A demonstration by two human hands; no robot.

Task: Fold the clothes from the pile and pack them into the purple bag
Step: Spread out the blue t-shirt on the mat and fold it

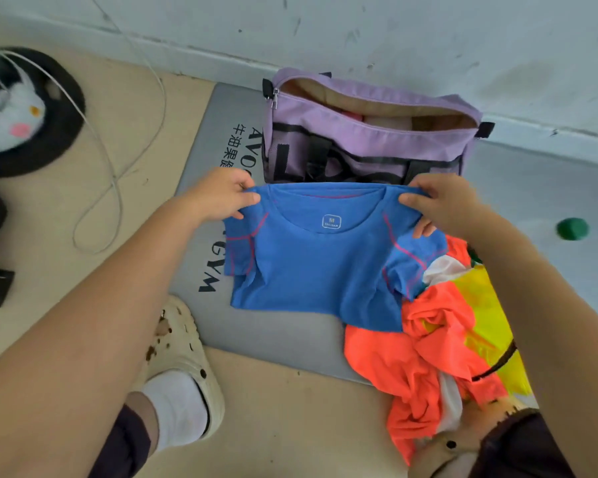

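- The left hand (221, 194) and the right hand (439, 205) each pinch one shoulder of the blue T-shirt (318, 267), fingers closed on the cloth.
- The shirt hangs over the grey mat (277, 332); its lower right part touches the pile (439, 339) on the near right.
- The purple bag (370, 139) stands just beyond, unzipped; something pale seems to lie inside, but this is unclear.
- To fold well, lay the shirt flat on the mat, away from the pile, keep the shoulders level, then turn the sleeves in.
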